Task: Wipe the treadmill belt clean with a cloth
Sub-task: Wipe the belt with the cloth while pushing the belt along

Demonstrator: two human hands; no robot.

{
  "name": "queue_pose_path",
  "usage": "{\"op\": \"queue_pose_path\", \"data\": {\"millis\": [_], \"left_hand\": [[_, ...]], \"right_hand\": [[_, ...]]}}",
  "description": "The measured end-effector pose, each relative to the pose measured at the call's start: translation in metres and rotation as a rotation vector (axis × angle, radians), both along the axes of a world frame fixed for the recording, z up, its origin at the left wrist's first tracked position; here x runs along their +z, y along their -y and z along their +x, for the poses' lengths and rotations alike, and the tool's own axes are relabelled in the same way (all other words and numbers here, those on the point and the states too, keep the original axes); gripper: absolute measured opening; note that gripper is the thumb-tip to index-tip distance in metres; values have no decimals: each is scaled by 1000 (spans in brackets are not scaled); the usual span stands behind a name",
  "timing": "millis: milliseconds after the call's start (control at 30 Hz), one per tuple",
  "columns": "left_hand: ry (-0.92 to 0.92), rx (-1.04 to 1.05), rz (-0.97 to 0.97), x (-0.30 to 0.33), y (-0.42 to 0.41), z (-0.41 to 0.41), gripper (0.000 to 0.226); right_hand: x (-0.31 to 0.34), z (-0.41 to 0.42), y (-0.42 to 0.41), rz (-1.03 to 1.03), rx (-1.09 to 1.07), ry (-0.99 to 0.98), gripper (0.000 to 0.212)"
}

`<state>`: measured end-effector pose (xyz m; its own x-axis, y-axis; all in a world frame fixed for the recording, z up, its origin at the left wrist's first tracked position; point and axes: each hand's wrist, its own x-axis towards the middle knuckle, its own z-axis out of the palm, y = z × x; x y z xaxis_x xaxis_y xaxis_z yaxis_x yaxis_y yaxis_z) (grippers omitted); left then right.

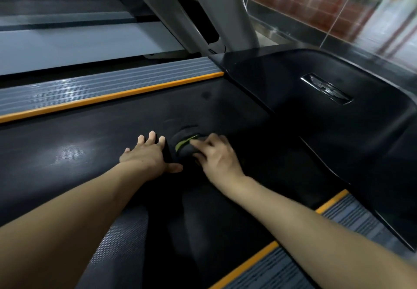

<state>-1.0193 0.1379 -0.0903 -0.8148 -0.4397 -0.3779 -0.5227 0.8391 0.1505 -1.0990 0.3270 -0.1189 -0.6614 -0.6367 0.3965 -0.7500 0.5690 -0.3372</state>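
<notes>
While both bare arms reach forward over the treadmill belt (90, 153), the left hand (146, 155) lies flat on the black belt, fingers straight and spread, thumb out to the side; this grip holds nothing. Right hand (216, 160) sits just beside it, fingers curled down onto a dark cloth (186, 145) that has a yellow-green streak showing; grip appears closed on the cloth, pressing it to the belt. Motion blur softens the fingertips, so exact finger placement is unclear.

Cloth location: on the belt near its front end, close to the black motor cover (316, 119), between the two hands and partly under the right one. Its dark colour blends with the belt, so its full outline cannot be made out.

Belt surface shows a dull reflected patch left of the left hand. Orange trim strip (112, 96) runs along the far edge of the belt, with a ribbed grey side rail (101, 85) beyond it. A matching orange strip and ribbed rail lie at the near right. Grey upright post (225, 11) rises behind the motor cover, which carries a silver winged badge (327, 89).
</notes>
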Motion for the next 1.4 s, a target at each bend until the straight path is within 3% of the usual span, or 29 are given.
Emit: {"op": "queue_pose_path", "data": {"millis": [100, 200, 300, 367, 500, 600, 667, 733, 800, 867, 933, 1033, 1167, 1267, 1400], "left_hand": [[-7, 3, 8, 0, -1, 2, 113], [-15, 7, 22, -1, 0, 3, 114], [-22, 1, 21, -2, 0, 3, 114], [-19, 5, 19, -1, 0, 2, 114], [-24, 4, 14, 0, -1, 1, 115], [-81, -31, -71, 0, -4, 10, 111], [-143, -68, -143, 1, -7, 19, 103], [-231, -83, -171, 3, -11, 25, 89], [-297, -87, -148, 4, -18, 29, 76], [-325, -94, -110, 4, -26, 33, 69], [-333, -88, -79, 1, -33, 39, 68], [-339, -62, -61, 0, -37, 51, 77], [-287, -102, -52, 3, -38, 67, 98], [-231, -101, -32, 4, -42, 68, 113], [-205, -69, 6, 2, -47, 62, 114]], "right_hand": [[7, -46, -22, 63, 2, -54, 31], [11, -126, -66, 139, -367, -34, 26], [13, -139, -79, 163, -627, -22, 33], [15, -106, -58, 172, -585, -45, 32], [0, -24, -8, 77, -255, -32, 39], [3, -19, -18, 104, -52, -96, 40], [13, -57, -45, 167, -87, -114, 34], [23, -104, -79, 242, -284, -80, 29], [28, -125, -101, 210, -474, -51, 28], [26, -104, -88, 144, -533, -63, 29], [20, -60, -58, 69, -473, -59, 29], [9, 10, -17, -14, -211, -2, 26], [14, 5, -23, 7, 16, 11, 27], [21, -63, -66, 174, -182, -33, 28], [21, -97, -98, 131, -536, -71, 30]]}}
